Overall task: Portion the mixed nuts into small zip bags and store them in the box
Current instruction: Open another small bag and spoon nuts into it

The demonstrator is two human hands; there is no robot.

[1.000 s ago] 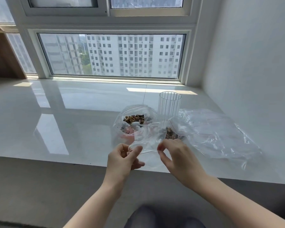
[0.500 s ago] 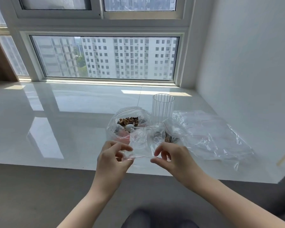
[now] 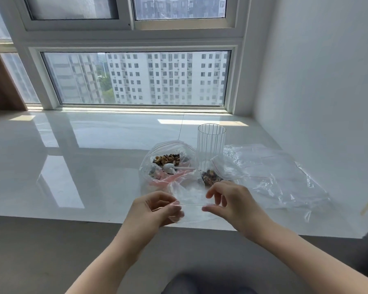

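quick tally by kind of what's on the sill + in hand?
Open bag of mixed nuts: 1
White spoon: 1
Ribbed clear glass: 1
Small bag with nuts: 1
Empty small zip bag, held by left hand and right hand: 1
Pile of clear plastic bags: 1, bags inside uncountable
Total: 6

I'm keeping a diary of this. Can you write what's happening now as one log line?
step: opening small zip bag | left hand: pinching bag | right hand: pinching bag | nuts in big bag

Sunlit glossy white sill (image 3: 94,158), tower-block window (image 3: 140,78), perhaps wooden shelving (image 3: 0,81) left.
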